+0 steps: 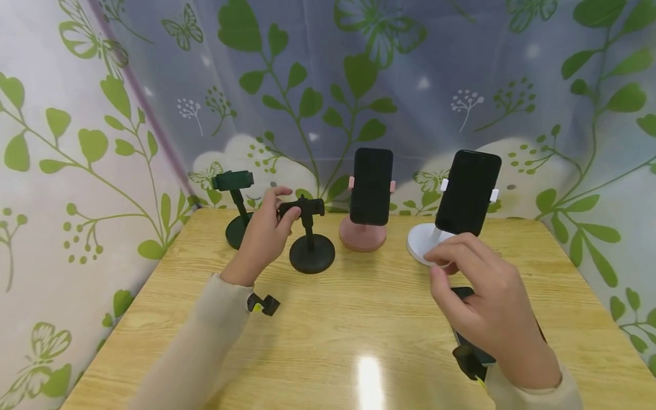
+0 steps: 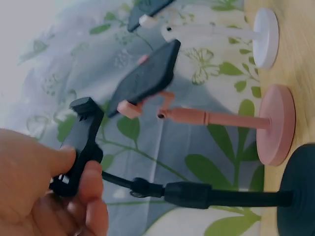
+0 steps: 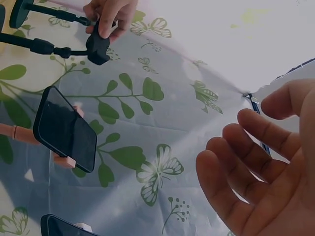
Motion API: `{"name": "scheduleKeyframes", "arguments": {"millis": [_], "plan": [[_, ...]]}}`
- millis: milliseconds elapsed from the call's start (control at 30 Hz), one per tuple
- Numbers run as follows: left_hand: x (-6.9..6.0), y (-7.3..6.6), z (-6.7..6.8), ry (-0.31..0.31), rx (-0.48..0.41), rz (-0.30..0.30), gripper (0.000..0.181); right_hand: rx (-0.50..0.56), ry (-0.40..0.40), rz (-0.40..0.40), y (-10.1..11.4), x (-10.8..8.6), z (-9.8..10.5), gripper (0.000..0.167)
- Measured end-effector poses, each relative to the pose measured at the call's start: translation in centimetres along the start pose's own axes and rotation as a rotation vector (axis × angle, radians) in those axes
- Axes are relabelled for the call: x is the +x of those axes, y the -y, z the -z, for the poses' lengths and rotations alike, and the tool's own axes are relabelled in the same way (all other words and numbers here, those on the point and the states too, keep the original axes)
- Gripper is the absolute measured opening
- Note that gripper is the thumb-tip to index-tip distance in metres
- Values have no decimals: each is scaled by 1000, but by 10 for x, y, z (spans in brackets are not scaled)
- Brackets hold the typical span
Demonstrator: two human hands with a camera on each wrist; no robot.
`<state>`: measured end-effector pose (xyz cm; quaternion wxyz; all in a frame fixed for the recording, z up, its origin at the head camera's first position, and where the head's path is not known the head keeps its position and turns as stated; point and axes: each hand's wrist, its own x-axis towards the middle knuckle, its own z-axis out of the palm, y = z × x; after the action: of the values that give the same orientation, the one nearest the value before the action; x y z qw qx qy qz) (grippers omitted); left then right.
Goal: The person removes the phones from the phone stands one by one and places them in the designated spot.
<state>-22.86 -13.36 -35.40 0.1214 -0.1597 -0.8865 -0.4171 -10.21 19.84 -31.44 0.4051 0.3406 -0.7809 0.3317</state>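
The left hand point(image 1: 266, 228) pinches the left end of the clamp on a black phone stand point(image 1: 312, 253), thumb in front; in the left wrist view its thumb and fingers hold the black clamp point(image 2: 87, 132). No phone sits in that clamp. The right hand point(image 1: 487, 302) hovers over a dark phone point(image 1: 463, 293) lying on the table, which it partly hides, its fingers relaxed and bent. In the right wrist view the right hand point(image 3: 261, 162) has its fingers apart and holds nothing.
A dark green stand point(image 1: 234, 181) stands left of the black one. To the right are a pink stand point(image 1: 363, 236) and a white stand point(image 1: 419, 242), each holding an upright phone. A patterned curtain point(image 1: 318, 74) hangs behind the table point(image 1: 307, 341).
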Motion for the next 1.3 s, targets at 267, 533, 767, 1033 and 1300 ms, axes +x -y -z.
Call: {"name": "scheduleKeyframes", "arguments": {"millis": [267, 533, 767, 1033, 1300], "plan": [[32, 22, -20, -120, -200, 59, 40, -44, 81, -72, -3, -3, -1, 15], [60, 44, -32, -212, -379, 59, 44, -116, 102, -97, -10, 0, -1, 15], [30, 32, -30, -177, -260, 151, 69, -198, 95, -113, -17, -4, -3, 17], [-28, -20, -9, -95, 21, -20, 59, -282, 79, -164, -21, -5, -6, 19], [-48, -38, 2, -104, 106, -127, 61, -328, 68, -185, -28, -4, -14, 20]]}}
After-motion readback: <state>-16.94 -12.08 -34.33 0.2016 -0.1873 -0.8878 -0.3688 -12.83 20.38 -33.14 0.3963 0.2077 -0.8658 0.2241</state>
